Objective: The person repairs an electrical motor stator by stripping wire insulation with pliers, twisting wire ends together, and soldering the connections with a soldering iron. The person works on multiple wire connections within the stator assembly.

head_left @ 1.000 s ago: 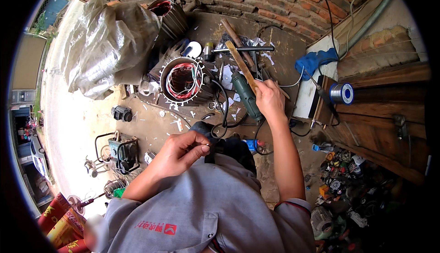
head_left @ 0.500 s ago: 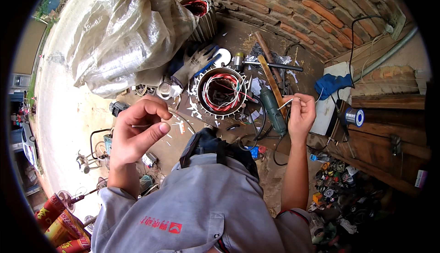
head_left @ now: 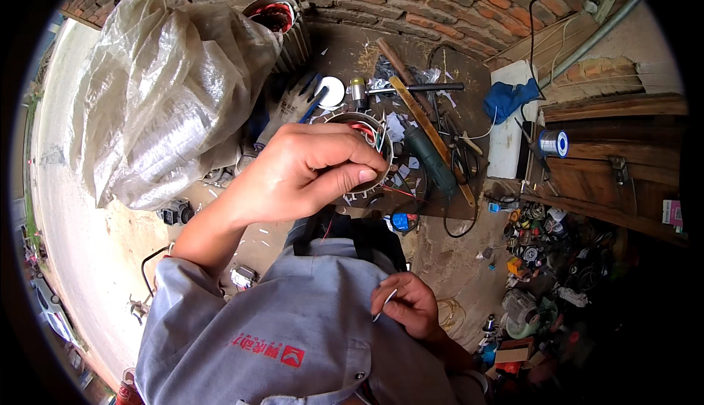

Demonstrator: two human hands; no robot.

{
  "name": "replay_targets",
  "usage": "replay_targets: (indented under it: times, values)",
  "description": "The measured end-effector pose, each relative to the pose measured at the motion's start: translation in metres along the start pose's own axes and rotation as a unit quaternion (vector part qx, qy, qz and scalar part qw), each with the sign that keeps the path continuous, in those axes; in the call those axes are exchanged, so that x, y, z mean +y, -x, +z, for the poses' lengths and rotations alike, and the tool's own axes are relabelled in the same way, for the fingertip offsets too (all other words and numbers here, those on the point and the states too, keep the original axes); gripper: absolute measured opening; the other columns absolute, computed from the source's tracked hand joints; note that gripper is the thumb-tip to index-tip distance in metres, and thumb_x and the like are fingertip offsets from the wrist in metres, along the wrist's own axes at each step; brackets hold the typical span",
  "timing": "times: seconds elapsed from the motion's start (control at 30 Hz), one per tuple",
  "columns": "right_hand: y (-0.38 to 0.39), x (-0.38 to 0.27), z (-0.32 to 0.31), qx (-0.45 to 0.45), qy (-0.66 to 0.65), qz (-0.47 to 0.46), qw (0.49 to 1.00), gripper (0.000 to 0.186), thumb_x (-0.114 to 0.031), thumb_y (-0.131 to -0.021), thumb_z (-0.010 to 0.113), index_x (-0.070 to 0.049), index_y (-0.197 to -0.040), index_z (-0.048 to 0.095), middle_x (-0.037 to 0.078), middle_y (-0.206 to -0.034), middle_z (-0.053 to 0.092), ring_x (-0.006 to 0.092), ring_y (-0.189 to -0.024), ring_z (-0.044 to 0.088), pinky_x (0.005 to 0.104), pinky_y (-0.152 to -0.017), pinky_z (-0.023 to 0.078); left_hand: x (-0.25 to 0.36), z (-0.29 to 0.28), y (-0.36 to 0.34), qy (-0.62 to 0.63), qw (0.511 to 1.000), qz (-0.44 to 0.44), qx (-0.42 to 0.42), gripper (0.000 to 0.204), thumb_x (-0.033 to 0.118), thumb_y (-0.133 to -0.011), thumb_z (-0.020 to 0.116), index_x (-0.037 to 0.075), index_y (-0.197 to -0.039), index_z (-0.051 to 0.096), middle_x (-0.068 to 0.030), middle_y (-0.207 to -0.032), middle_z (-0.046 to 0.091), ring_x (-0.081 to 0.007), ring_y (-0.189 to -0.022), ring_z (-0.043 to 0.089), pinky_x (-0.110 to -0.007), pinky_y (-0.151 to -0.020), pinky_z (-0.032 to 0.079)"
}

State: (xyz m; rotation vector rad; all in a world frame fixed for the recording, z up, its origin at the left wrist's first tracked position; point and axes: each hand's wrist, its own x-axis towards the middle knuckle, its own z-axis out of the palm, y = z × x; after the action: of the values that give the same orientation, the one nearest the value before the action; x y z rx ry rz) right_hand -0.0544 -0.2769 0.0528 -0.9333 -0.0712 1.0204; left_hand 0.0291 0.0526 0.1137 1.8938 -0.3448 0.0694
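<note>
On the left side, crumpled translucent plastic sheeting (head_left: 169,97) bulges high; just to its right stands a finned metal housing (head_left: 296,45) with red windings inside, and below that lies a pale glove (head_left: 287,111); nearer, the left hand (head_left: 315,170) is raised over the worktop (head_left: 341,49), its thumb and forefinger drawn narrow at the tips; a thin red wire (head_left: 400,193) shows just beside them, though whether they grip it I cannot tell; past this hand lies a white disc (head_left: 331,92), and then the round stator (head_left: 386,141), red and white wires in its mouth, partly hidden by the fingers; lower down, close to the grey shirt (head_left: 257,309), the right hand (head_left: 411,307) is curled, pinching 1 thin white piece (head_left: 385,304); farther right, a green power tool (head_left: 429,159) and a wooden strip (head_left: 422,120) slant side by side; next, a blue cloth (head_left: 508,102) rests on a white board (head_left: 506,148), with 1 spool (head_left: 553,143) to its right; below, mixed machine parts (head_left: 535,258) are heaped.
</note>
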Motion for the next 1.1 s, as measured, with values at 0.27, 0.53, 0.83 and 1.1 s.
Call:
replay_targets:
  times: [0.27,0.53,0.83,1.1]
  values:
    - [-0.004,-0.005,0.012,-0.131,0.267,-0.029,0.954,0.016,-0.001,-0.09,0.074,-0.001,-0.106,0.072,0.011,-0.111,0.071,0.0212,-0.102,0.069,0.032,-0.092,0.052,-0.015,-0.002,-0.01,0.076,0.99,0.035,-0.115,0.013,0.005,-0.093,0.074,-0.002,-0.104,0.076,-0.0149,-0.094,0.075,-0.0258,-0.084,0.073,-0.034,-0.074,0.056]
    - [-0.016,-0.044,0.012,0.044,0.388,-0.218,0.895,0.011,-0.005,-0.093,0.073,0.001,-0.101,0.067,0.015,-0.101,0.066,0.0205,-0.087,0.065,0.0322,-0.078,0.053,-0.008,0.008,-0.018,0.13,0.985,0.073,-0.091,0.011,0.004,-0.093,0.075,-0.001,-0.103,0.078,-0.0126,-0.088,0.075,-0.0218,-0.075,0.071,-0.031,-0.066,0.054]
    - [-0.095,-0.1,0.044,0.228,0.168,-0.559,0.78,0.028,-0.018,-0.108,0.055,0.006,-0.116,0.042,0.026,-0.093,0.069,0.0207,-0.066,0.067,0.0292,-0.061,0.057,0.006,0.013,-0.026,0.249,0.959,-0.018,-0.138,0.013,0.006,-0.098,0.071,-0.003,-0.107,0.075,-0.0086,-0.092,0.075,-0.0138,-0.082,0.07,-0.028,-0.073,0.055]
    - [-0.105,-0.098,0.049,0.207,0.191,-0.554,0.783,0.022,-0.014,-0.109,0.052,0.004,-0.117,0.041,0.026,-0.098,0.071,0.0219,-0.075,0.072,0.0314,-0.071,0.06,-0.001,0.015,-0.024,0.337,0.928,-0.074,-0.139,0.014,0.003,-0.097,0.071,-0.004,-0.109,0.073,-0.0086,-0.093,0.073,-0.0132,-0.083,0.071,-0.027,-0.073,0.055]
